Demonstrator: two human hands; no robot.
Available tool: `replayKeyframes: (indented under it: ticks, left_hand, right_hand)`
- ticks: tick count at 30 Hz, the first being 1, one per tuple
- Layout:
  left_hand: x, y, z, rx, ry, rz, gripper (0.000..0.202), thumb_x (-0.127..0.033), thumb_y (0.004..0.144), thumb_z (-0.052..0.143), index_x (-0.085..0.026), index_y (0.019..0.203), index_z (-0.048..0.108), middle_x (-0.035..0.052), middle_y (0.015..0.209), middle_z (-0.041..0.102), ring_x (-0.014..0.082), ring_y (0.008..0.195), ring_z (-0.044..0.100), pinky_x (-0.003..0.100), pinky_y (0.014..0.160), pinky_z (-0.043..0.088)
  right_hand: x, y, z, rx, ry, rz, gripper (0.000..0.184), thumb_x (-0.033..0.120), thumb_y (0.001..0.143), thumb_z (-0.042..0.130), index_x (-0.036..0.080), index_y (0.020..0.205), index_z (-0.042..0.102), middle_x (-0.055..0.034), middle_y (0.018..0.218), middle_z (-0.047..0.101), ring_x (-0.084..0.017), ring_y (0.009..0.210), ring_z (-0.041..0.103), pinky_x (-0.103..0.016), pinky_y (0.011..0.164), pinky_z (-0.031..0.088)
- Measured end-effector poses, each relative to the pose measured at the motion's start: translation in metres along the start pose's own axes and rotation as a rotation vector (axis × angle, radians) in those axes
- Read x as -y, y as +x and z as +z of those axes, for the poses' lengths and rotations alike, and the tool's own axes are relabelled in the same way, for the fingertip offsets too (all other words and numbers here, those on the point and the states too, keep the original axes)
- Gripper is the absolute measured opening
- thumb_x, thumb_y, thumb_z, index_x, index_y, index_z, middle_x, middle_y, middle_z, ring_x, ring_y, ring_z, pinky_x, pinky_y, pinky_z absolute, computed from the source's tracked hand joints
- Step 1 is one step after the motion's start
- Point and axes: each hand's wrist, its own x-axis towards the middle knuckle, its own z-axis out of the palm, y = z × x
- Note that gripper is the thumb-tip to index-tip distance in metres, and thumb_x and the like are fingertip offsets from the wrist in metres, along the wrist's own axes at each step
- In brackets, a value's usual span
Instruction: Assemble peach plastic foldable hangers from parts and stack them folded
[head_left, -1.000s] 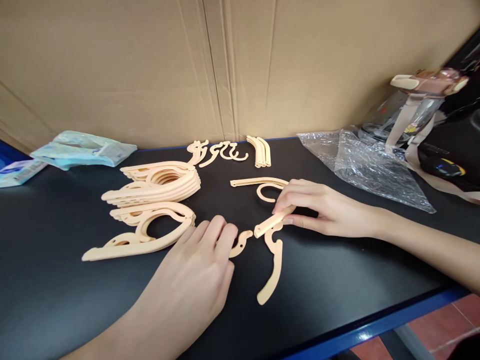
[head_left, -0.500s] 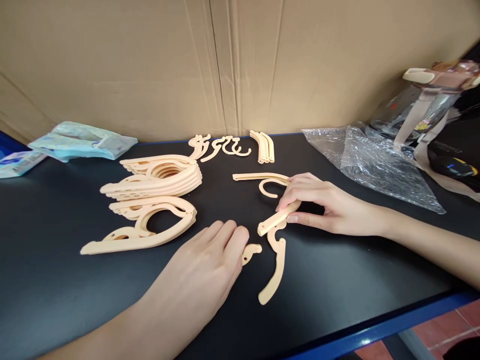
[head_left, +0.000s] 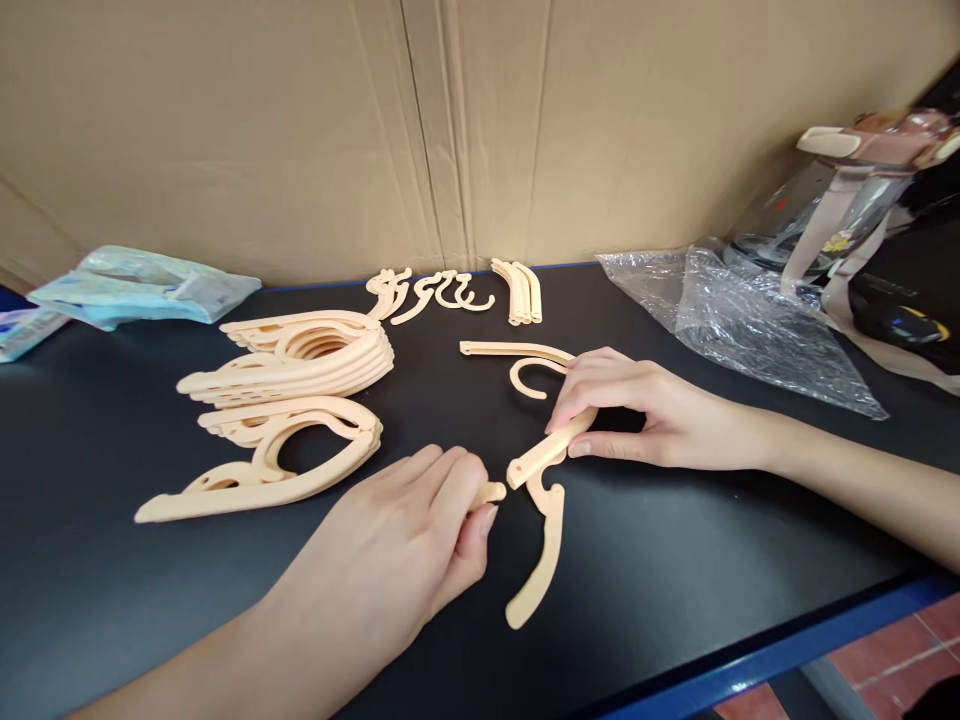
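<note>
Print shows in only two places and neither can be read: a small coloured mark on the strap of the clear jug at the upper right, and pale lettering on the light-blue packets at the upper left, both too blurred.

The left hand comes in from the lower left, palm down and low over the black counter. Its fingers are curled in and closed with the thumb on a small peach piece, of which only the tip shows, just right of the fingertips.

The right hand reaches in from the right edge, forearm lying along the counter. Thumb below and fingers above are pinched on the upper end of a straight bar, which slants down to the left; its free end is just beside the small peach piece, with a narrow gap between. A curved arm piece lies on the counter under that free end and runs down toward the lower centre.

Behind the right hand lie a loose hook and a thin bar. Left of centre are two stacks of finished hangers. Along the cardboard wall sit a row of hooks and a bundle of bars. A crumpled clear bag lies at the right.
</note>
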Motion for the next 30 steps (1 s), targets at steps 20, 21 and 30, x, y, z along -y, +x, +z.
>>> replayKeyframes:
  ticks: [20, 21, 30]
  left_hand:
    - [-0.0040, -0.0066, 0.0087, 0.012, -0.091, -0.073, 0.032, -0.043, 0.109, 0.024, -0.026, 0.082, 0.030, -0.0090, 0.059, 0.050, 0.0120, 0.041, 0.052, 0.025, 0.042, 0.030]
    - [-0.0040, -0.0065, 0.0094, 0.012, -0.103, -0.075, 0.031, -0.041, 0.109, 0.025, -0.026, 0.082, 0.030, -0.0090, 0.059, 0.051, 0.0120, 0.042, 0.052, 0.025, 0.042, 0.030]
    - [-0.0035, -0.0070, 0.0080, 0.027, -0.159, -0.092, 0.026, -0.035, 0.107, 0.036, -0.026, 0.083, 0.032, -0.0094, 0.061, 0.051, 0.0123, 0.043, 0.052, 0.026, 0.043, 0.029]
  right_hand:
    - [0.0032, 0.0043, 0.0071, 0.008, 0.072, -0.090, 0.013, 0.025, 0.093, 0.071, 0.017, 0.103, 0.071, -0.0030, 0.092, 0.075, -0.016, 0.093, 0.064, -0.036, 0.093, 0.040]
    - [0.0033, 0.0045, 0.0072, 0.007, 0.072, -0.091, 0.013, 0.025, 0.093, 0.070, 0.017, 0.103, 0.071, -0.0031, 0.092, 0.075, -0.016, 0.094, 0.064, -0.036, 0.094, 0.040]
    - [0.0012, 0.0018, 0.0087, -0.058, -0.058, -0.032, 0.012, 0.032, 0.089, 0.074, 0.023, 0.095, 0.077, -0.0070, 0.117, 0.068, -0.021, 0.114, 0.058, -0.044, 0.108, 0.034]
